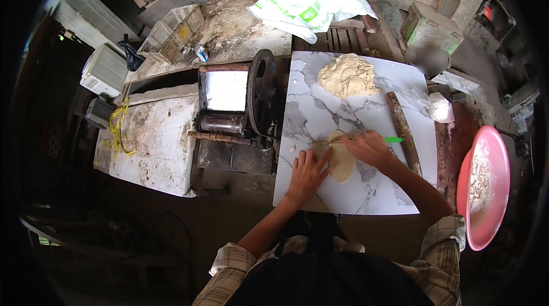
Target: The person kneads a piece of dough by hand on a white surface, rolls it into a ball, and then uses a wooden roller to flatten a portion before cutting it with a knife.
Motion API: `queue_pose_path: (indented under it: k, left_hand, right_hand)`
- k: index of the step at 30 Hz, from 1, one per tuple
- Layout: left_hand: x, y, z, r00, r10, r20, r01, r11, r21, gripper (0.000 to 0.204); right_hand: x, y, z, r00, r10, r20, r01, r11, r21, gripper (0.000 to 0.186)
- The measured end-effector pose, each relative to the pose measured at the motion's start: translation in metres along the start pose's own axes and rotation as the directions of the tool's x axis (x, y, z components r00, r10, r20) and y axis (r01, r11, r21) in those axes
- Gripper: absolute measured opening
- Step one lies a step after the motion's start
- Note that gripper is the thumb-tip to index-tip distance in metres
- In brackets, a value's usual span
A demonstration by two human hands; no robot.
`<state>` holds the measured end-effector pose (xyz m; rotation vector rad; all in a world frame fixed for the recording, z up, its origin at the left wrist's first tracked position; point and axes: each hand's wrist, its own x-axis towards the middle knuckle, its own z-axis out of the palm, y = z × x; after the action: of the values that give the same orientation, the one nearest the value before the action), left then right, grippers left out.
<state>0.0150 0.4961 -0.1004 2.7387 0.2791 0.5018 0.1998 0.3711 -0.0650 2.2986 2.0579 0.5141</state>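
Observation:
My left hand (306,176) lies with fingers spread at the lower left edge of a thin oval sheet of dough (345,168) on a white marble-patterned board (377,192). My right hand (366,149) grips a green-handled tool (394,140) over the sheet’s upper part; its working end is hard to make out. A large lump of pale dough (346,74) sits at the back of the board. A long wooden roller (403,134) lies along the right side, just beyond my right hand.
Left of the board stands a hand-cranked roller machine (223,123) with a large wheel, beside a stained white worktop (154,146). Behind are a plastic crate (168,37), a can (201,53) and a white sack (309,3). At right are a small bag (440,109) and a pink basin (494,186) holding flour.

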Motion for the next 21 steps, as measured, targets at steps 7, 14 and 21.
queue_pose_path:
  k: [7, 14, 21]
  left_hand:
    - [0.0, 0.001, -0.001, 1.0, -0.012, 0.008, 0.012, 1.0, -0.003, 0.056]
    - [0.001, 0.002, -0.003, 1.0, -0.005, 0.024, 0.005, 1.0, -0.001, 0.056]
    - [0.013, -0.002, -0.002, 0.998, -0.063, 0.008, 0.063, 0.996, -0.067, 0.049]
  right_hand:
    - [-0.005, 0.012, -0.001, 0.999, -0.023, 0.046, 0.022, 1.0, 0.015, 0.008]
    - [-0.028, 0.036, -0.012, 0.994, -0.014, 0.107, 0.016, 1.0, -0.011, 0.008]
    - [-0.06, 0.052, -0.025, 0.982, 0.077, 0.172, -0.06, 0.993, -0.101, 0.006]
